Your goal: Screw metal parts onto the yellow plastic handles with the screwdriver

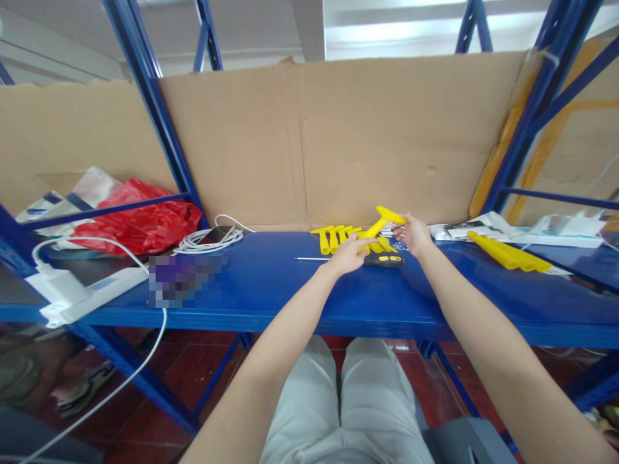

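A yellow T-shaped plastic handle (380,224) is raised at a slant over the blue shelf (261,283). My left hand (349,255) is closed around its lower end. At the wider upper end, my right hand (414,234) pinches one side of the crosspiece between its fingers. Several similar yellow T-shaped handles (333,238) lie in a row behind my left hand, some partly covered by it. In front of them rests a screwdriver (384,260) with a black and yellow grip, its shaft pointing left and passing behind my left hand. Small shiny bits (400,245) lie beneath my right hand, too small to name.
More yellow pieces (507,252) lie at the right, near white packaging (469,227). A coiled white cable (207,240), a red plastic bag (140,216) and a power strip (104,290) are on the left. Cardboard (377,135) stands along the back, between blue posts (167,129).
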`<action>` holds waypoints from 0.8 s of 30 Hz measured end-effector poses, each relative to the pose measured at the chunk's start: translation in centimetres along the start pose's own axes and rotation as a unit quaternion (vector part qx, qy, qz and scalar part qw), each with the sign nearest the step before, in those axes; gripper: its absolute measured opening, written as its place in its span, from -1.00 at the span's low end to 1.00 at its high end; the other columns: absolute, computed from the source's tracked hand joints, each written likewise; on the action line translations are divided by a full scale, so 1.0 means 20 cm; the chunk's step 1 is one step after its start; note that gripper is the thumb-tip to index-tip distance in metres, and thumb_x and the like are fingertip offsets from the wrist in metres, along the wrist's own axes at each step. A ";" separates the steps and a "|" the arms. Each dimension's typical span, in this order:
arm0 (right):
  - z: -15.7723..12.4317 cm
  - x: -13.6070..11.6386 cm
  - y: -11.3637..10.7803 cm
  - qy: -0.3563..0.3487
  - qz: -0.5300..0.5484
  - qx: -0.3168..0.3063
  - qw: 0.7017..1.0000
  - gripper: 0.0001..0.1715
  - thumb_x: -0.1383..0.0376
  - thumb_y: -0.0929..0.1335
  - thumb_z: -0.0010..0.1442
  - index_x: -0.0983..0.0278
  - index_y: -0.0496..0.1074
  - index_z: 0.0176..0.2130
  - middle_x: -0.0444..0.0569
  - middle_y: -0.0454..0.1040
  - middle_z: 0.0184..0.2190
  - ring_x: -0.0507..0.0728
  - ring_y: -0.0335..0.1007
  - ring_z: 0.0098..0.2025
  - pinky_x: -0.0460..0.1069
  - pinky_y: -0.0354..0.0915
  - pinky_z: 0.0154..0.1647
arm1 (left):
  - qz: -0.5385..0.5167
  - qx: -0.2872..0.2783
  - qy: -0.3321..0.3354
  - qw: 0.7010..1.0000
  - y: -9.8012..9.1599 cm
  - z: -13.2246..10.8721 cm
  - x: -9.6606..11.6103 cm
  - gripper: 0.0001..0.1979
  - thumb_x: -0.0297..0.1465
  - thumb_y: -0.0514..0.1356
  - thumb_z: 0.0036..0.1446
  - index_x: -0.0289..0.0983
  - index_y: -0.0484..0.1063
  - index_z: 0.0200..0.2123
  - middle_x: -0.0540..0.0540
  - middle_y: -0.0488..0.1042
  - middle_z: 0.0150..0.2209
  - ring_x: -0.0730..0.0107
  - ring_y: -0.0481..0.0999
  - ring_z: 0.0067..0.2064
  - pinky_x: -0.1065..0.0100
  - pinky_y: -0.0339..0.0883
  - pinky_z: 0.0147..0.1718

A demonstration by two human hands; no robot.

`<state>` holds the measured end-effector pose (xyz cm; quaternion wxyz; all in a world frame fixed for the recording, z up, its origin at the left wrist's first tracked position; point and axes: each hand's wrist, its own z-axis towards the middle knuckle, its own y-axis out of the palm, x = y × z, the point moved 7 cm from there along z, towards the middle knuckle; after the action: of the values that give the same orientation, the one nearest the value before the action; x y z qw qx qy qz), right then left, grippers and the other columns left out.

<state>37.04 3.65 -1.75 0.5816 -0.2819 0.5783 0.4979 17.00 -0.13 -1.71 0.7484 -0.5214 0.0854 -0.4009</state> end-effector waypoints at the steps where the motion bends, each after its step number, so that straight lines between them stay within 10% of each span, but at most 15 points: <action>1: 0.00 0.00 0.00 0.006 -0.001 -0.003 1.000 -0.72 0.16 0.23 0.43 0.27 0.42 -0.17 -0.11 0.46 -0.51 -0.03 0.26 -0.61 -0.15 0.17 -0.59 | 0.002 0.025 -0.026 0.999 -0.02 0.01 -0.04 -0.49 -0.52 0.05 0.30 -0.07 0.46 0.24 -0.12 0.49 0.01 0.28 0.52 0.06 0.22 0.37 0.17; 11: -0.05 0.01 0.04 0.017 -0.104 0.002 0.994 -0.62 0.27 0.14 0.47 0.29 0.37 -0.33 -0.11 0.39 -0.56 -0.04 0.23 -0.62 -0.17 0.12 -0.60 | 0.012 0.061 -0.379 0.923 -0.13 -0.09 -0.52 -0.46 -0.36 0.06 0.30 -0.05 0.33 0.34 -0.24 0.48 0.21 0.08 0.48 0.24 0.17 0.36 0.14; 24: -0.08 0.01 0.07 0.013 -0.130 -0.018 0.991 -0.58 0.24 0.15 0.48 0.32 0.43 -0.31 -0.05 0.49 -0.51 -0.06 0.23 -0.63 -0.17 0.10 -0.60 | -0.039 0.033 -0.396 0.917 -0.10 -0.08 -0.60 -0.49 -0.34 -0.10 0.36 -0.16 0.41 0.26 -0.23 0.48 0.26 0.00 0.42 0.30 -0.08 0.22 0.26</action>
<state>35.07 2.75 -1.91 0.6286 -0.3717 0.5350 0.4249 7.12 6.81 -4.16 0.7212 -0.6158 -0.2514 -0.1935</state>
